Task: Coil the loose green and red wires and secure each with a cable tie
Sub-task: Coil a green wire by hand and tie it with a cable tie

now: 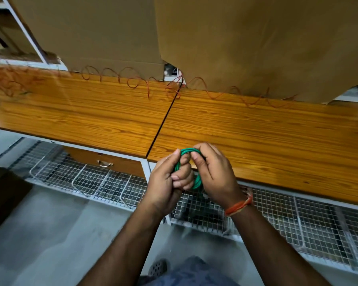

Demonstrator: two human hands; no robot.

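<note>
Here, L hand [165, 180] & R hand [213, 174] gripping green wire coil [189, 150], red wire [132, 79] on bench [91, 112]

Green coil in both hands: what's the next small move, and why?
Probably keep the left hand gripping the green coil while the right hand fetches a cable tie: the loops look gathered, no tie is visible, and the red wire lies loose on the bench.

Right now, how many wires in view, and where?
2. The green wire is coiled and gripped between the left hand and right hand. The red wire lies loose in loops along the back of the wooden table. Others may be hidden.
</note>
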